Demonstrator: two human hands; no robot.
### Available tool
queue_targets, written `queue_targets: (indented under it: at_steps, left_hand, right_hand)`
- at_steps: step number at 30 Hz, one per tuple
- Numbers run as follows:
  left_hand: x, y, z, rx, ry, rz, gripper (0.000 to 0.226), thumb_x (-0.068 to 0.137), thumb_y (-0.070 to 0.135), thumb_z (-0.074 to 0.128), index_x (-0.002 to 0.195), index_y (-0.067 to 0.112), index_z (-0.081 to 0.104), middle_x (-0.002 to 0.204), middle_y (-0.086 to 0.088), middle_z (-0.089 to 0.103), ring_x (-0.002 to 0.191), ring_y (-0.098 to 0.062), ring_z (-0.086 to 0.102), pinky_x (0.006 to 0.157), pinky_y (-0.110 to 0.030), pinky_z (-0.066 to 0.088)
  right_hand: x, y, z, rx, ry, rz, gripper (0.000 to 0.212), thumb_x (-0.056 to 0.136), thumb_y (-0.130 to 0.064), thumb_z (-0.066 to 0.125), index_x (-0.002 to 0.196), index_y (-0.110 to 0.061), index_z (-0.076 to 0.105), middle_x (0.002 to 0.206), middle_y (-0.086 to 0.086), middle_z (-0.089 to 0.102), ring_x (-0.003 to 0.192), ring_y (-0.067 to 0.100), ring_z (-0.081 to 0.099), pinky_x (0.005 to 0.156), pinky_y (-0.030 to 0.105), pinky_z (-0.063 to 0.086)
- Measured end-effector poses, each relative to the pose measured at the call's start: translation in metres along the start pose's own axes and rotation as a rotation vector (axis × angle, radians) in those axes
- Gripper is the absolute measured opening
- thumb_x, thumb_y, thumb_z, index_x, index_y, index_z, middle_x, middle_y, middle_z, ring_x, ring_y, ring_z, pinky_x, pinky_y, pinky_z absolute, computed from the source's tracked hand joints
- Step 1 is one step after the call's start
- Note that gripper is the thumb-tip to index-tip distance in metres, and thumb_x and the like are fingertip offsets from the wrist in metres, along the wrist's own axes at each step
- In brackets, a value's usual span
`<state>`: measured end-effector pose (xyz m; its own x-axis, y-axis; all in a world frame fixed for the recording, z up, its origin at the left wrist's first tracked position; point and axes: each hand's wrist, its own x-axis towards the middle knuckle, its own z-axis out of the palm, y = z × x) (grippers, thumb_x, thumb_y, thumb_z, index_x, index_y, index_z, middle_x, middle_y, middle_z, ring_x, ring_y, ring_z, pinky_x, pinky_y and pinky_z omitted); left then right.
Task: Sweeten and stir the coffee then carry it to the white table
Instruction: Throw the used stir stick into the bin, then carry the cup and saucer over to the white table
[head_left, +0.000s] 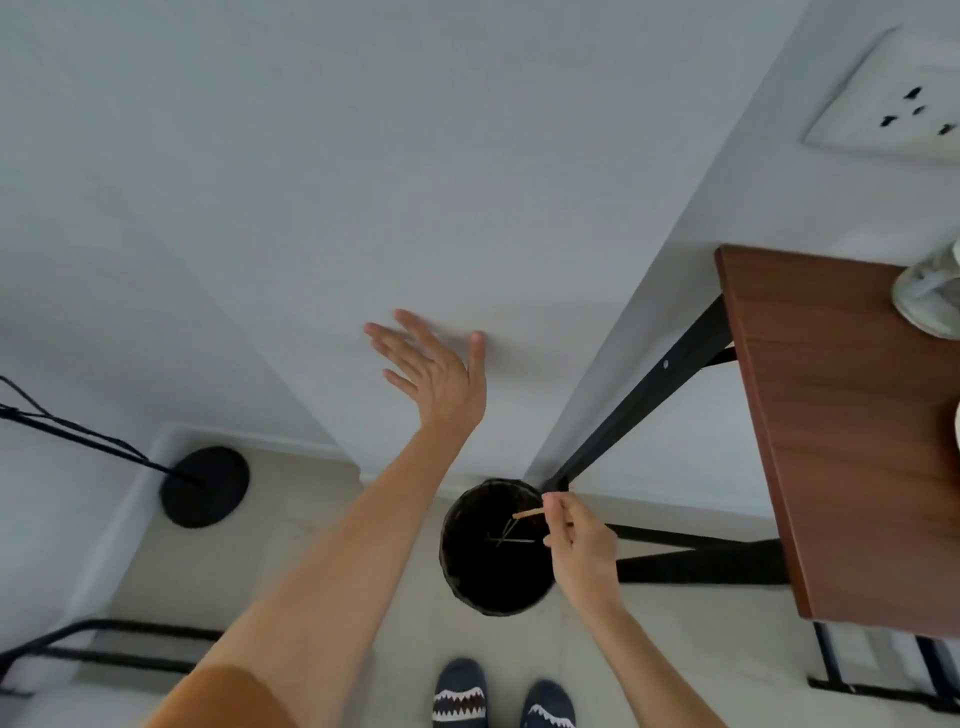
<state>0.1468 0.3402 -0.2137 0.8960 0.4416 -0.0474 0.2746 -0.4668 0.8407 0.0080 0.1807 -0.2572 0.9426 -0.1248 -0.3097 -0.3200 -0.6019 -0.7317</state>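
Right hand (576, 545) is pinched shut on a thin wooden stir stick (529, 514), holding it directly above the open mouth of the black bin (467, 582) on the floor; a few similar sticks already lie inside. Left hand (436, 371) is empty, fingers spread wide, reaching toward the white wall (363, 156), can't tell if it's touching. Looks like the stirring is finished and the stick is being binned. The coffee itself isn't clearly in view: something pale shows at the far right edge of the brown table (841, 415), and a blurred glassy object (930, 291) sits near its back corner, but neither can be identified for certain. Risks from here: stick is near the bin's rim on the table-leg side, so a sloppy release could bounce it onto the floor. Wet stick could drip on the tiles by the slippers (460, 693). Bigger one: turning back for the cup, an elbow could clip the table edge and slosh whatever stands there.
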Motion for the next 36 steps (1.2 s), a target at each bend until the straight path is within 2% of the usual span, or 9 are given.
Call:
queue_targets:
  at_steps: [3,9,15,19,24,27,30,33,36]
  left_hand:
    - [0.004,-0.002,0.005,0.003,0.012,-0.013,0.096,0.099,0.058,0.036,0.151,0.01,-0.029,0.155,-0.024,-0.041,0.147,-0.038,-0.032,0.12,-0.066,-0.006]
    - [0.001,0.004,-0.002,-0.003,-0.015,-0.042,0.097,0.098,0.058,0.037,0.151,0.01,-0.028,0.155,-0.025,-0.04,0.148,-0.039,-0.03,0.12,-0.065,-0.006]
    - [-0.02,0.029,-0.02,-0.069,-0.075,-0.078,0.093,0.099,0.057,0.038,0.152,0.019,-0.029,0.159,-0.016,-0.038,0.15,-0.033,-0.028,0.12,-0.065,-0.006]
    - [-0.053,0.07,-0.029,-0.107,-0.103,0.03,0.086,0.102,0.05,0.037,0.154,0.019,-0.025,0.162,-0.012,-0.034,0.151,-0.03,-0.028,0.119,-0.062,-0.008]
    - [-0.108,0.132,-0.031,-0.051,-0.228,0.244,0.077,0.103,0.044,0.038,0.158,0.022,-0.012,0.167,-0.007,-0.021,0.153,-0.027,-0.023,0.12,-0.06,-0.007]
    - [-0.147,0.167,-0.023,0.007,-0.341,0.381,0.072,0.103,0.042,0.04,0.159,0.024,-0.003,0.169,-0.002,-0.013,0.154,-0.023,-0.018,0.122,-0.058,-0.007]
    - [-0.184,0.193,-0.006,0.073,-0.417,0.505,0.068,0.103,0.044,0.04,0.159,0.026,0.007,0.169,0.002,-0.001,0.156,-0.019,-0.01,0.123,-0.054,-0.004]
    - [-0.213,0.211,0.018,0.17,-0.446,0.579,0.062,0.102,0.044,0.04,0.157,0.023,0.022,0.166,-0.002,0.021,0.155,-0.021,0.013,0.126,-0.049,0.012]
    - [-0.236,0.23,0.043,0.321,-0.426,0.614,0.058,0.101,0.045,0.043,0.153,0.022,0.033,0.155,0.001,0.042,0.143,-0.019,0.039,0.117,-0.042,0.035]
  right_hand:
    - [0.008,0.025,0.018,-0.038,-0.035,0.131,0.043,0.101,-0.044,0.04,0.132,-0.02,0.057,0.1,0.001,0.073,0.09,0.024,0.072,0.088,0.045,0.056]
    - [-0.01,0.024,0.013,-0.001,0.0,0.178,0.04,0.102,-0.036,0.043,0.133,-0.014,0.054,0.108,0.006,0.071,0.096,0.026,0.072,0.09,0.046,0.056]
    - [-0.049,-0.035,-0.031,0.007,0.062,-0.035,0.033,0.102,-0.033,0.044,0.131,-0.019,0.055,0.105,-0.005,0.069,0.093,0.012,0.07,0.086,0.024,0.053]
    - [-0.082,-0.08,-0.084,0.078,0.161,-0.221,0.027,0.102,-0.03,0.048,0.127,-0.024,0.057,0.096,-0.016,0.068,0.085,-0.005,0.065,0.076,0.003,0.043]
    - [-0.122,-0.099,-0.167,0.142,0.339,-0.391,0.019,0.101,-0.025,0.053,0.117,-0.026,0.063,0.083,-0.013,0.07,0.078,0.003,0.069,0.065,0.011,0.05]
    - [-0.138,-0.082,-0.213,0.172,0.489,-0.361,0.015,0.099,-0.021,0.054,0.108,-0.028,0.065,0.092,-0.016,0.071,0.079,0.006,0.072,0.066,0.024,0.058]
    - [-0.144,-0.051,-0.257,0.198,0.657,-0.264,0.013,0.098,-0.02,0.057,0.097,-0.027,0.067,0.08,-0.012,0.073,0.069,0.008,0.073,0.061,0.027,0.058]
    - [-0.139,-0.016,-0.303,0.226,0.773,-0.135,0.012,0.098,-0.017,0.057,0.096,-0.022,0.067,0.066,-0.002,0.071,0.059,0.006,0.069,0.058,0.028,0.055]
    - [-0.12,0.016,-0.352,0.211,0.727,0.002,0.012,0.099,-0.015,0.054,0.107,-0.019,0.063,0.069,0.002,0.07,0.054,0.011,0.066,0.057,0.034,0.058]
